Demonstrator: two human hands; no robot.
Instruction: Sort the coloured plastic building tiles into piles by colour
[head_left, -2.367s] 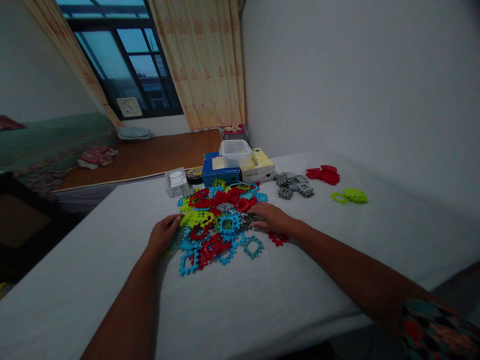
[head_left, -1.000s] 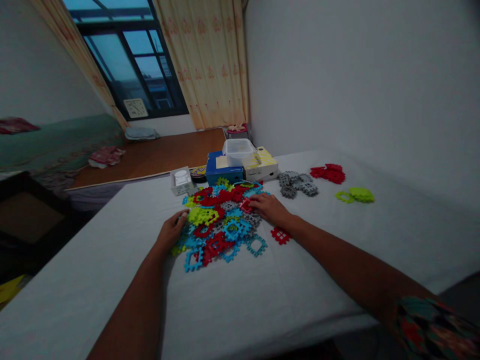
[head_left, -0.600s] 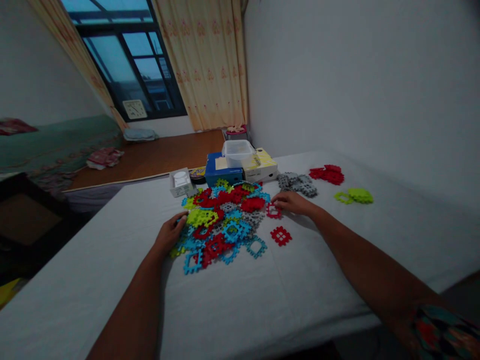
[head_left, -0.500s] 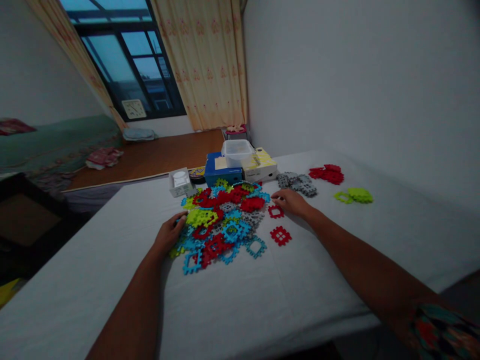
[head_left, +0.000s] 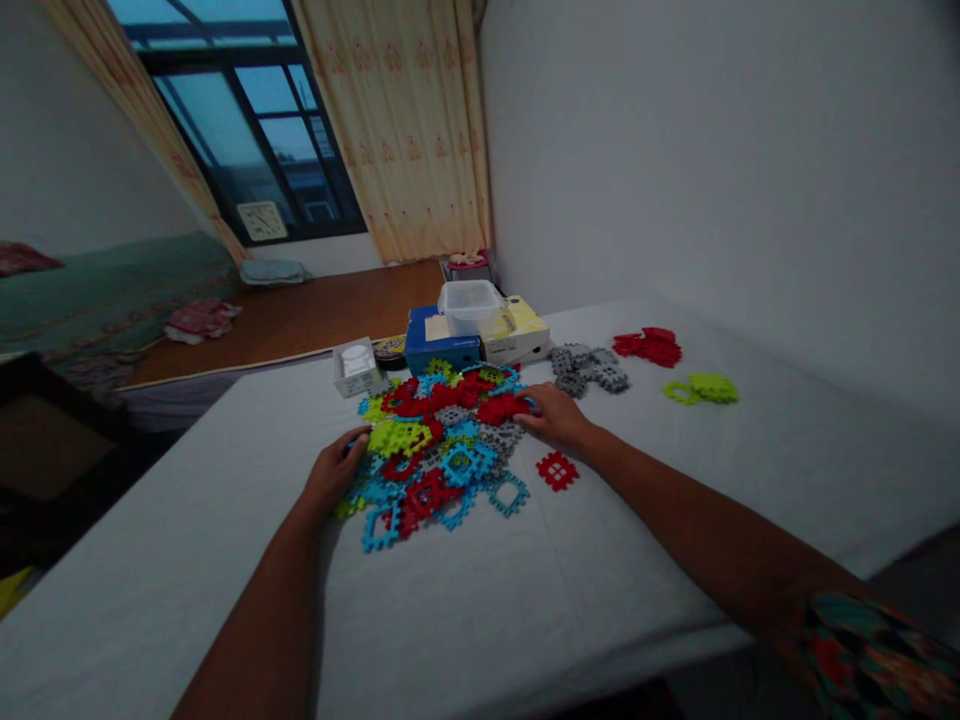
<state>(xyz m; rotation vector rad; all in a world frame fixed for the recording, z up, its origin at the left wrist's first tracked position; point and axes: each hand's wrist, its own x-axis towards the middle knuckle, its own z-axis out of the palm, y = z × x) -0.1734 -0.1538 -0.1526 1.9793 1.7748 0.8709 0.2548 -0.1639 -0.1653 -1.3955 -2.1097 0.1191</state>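
A mixed pile of flat, notched plastic interlocking tiles in blue, red, lime green and grey lies before me. Against its left side rests my left hand [head_left: 335, 468], its fingers curled beside a lime green tile stack [head_left: 399, 437]; what they hold, if anything, is hidden. My right hand [head_left: 555, 415] reaches in from the right, thumb and finger closed at the edge of red tiles [head_left: 501, 408]. Just below that hand a single red tile [head_left: 557, 471] lies flat on the sheet. A blue square frame tile [head_left: 508, 494] sits at the pile's near edge.
Sorted groups lie to the right: grey tiles [head_left: 589, 368], red tiles [head_left: 649, 346] and lime green tiles [head_left: 703, 389]. Behind the pile stand a blue box [head_left: 441, 352], a yellow-white box [head_left: 517, 338], a clear plastic container [head_left: 470, 308] and a small white box [head_left: 355, 371].
My right hand has moved left onto the red tiles at the pile's edge, covering the red frame tile that lay beside it. The left hand stays by the lime green stack.
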